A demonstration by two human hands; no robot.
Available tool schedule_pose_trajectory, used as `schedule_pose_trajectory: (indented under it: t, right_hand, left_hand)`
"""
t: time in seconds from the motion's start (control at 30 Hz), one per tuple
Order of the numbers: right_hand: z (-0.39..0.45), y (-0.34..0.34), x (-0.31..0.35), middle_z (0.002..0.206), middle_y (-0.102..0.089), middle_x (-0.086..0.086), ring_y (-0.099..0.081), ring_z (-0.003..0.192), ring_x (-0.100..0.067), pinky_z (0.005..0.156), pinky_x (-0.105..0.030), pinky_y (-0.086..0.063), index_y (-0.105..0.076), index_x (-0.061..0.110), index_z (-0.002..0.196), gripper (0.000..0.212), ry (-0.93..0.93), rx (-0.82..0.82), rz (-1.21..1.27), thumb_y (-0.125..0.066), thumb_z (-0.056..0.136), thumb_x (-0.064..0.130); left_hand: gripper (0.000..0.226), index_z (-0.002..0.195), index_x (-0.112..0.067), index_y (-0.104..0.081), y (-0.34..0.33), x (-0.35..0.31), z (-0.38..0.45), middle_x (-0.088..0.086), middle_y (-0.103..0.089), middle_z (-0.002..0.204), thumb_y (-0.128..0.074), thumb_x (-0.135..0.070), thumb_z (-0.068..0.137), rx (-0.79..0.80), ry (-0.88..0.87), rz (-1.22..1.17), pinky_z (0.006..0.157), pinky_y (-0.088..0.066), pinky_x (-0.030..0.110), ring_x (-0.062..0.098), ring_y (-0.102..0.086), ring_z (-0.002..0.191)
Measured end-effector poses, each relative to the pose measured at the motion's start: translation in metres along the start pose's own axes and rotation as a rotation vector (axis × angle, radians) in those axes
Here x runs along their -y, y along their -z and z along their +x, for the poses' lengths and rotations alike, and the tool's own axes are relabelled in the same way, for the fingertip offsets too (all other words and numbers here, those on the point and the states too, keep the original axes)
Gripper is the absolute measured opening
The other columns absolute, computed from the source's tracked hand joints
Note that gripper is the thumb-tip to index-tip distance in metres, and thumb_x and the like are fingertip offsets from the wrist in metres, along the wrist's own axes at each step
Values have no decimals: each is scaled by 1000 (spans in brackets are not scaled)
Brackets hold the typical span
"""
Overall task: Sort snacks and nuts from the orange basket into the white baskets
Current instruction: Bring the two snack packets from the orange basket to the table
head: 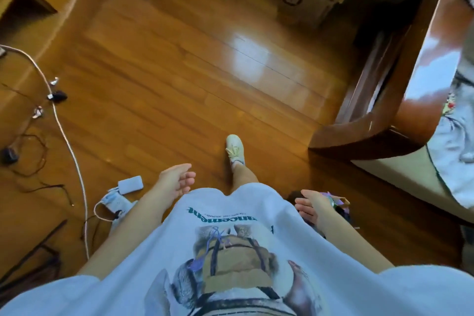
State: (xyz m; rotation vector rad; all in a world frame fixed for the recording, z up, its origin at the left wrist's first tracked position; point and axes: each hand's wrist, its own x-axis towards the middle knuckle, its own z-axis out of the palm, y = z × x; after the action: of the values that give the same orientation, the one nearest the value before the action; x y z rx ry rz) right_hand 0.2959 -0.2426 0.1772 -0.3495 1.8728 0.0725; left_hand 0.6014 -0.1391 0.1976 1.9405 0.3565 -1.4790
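No orange basket, white basket or snack shows in the head view. I look straight down at a wooden floor [179, 72] and my own white printed shirt. My left hand [177, 179] hangs in front of my body with relaxed fingers and holds nothing. My right hand [311, 204] hangs at my right side, fingers loosely bent, and holds nothing that I can see. A small purple and yellow thing [336, 200] lies on the floor just right of that hand.
A dark wooden bed frame [372, 131] with bedding fills the right side. Cardboard boxes [305, 0] stand at the far end. White and black cables [64, 136] and a white charger [130, 184] lie on the floor at left. My foot in a white shoe [234, 147] is ahead.
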Motion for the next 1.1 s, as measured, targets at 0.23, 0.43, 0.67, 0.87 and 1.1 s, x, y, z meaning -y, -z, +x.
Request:
schedule_pose_trajectory:
  t: [0.23,0.43,0.67,0.87,1.1]
  right_hand:
    - [-8,-74,152,72,-57,-10,-45,52,-15,40,-18,-39,-55,8,104,14,234,75,-399,-48,94,13]
    - [-32,-167,259,68,-56,-5,-52,59,-16,56,-26,-43,-55,10,104,13,393,242,-664,-49,94,16]
    - [-72,-285,344,71,-57,-2,-56,64,-15,63,-27,-46,-54,14,97,6,495,382,-821,-49,94,17]
    - [-99,-361,405,72,-58,-3,-56,63,-16,60,-24,-41,-54,17,89,9,492,346,-802,-48,94,15]
    - [-113,-410,461,68,-55,-7,-53,59,-20,54,-26,-40,-55,11,92,9,516,198,-653,-48,91,6]
  left_hand:
    - [34,126,-5,-52,16,-76,8,3,-58,81,-49,-19,96,-123,51,-190,59,-42,22,13,-53,69]
    - [30,125,-8,-54,44,-97,26,3,-60,83,-44,-16,98,-251,68,-312,61,-45,24,14,-55,70]
    - [36,132,-6,-48,93,-103,55,13,-63,109,-43,-19,98,-308,301,-537,71,-44,29,21,-56,88]
    - [16,107,-9,-54,155,-166,97,14,-57,101,-43,-17,98,-286,291,-640,74,-42,27,23,-62,83]
    - [28,123,-10,-54,204,-318,151,2,-61,71,-47,-17,97,-257,158,-471,58,-38,23,11,-55,61]
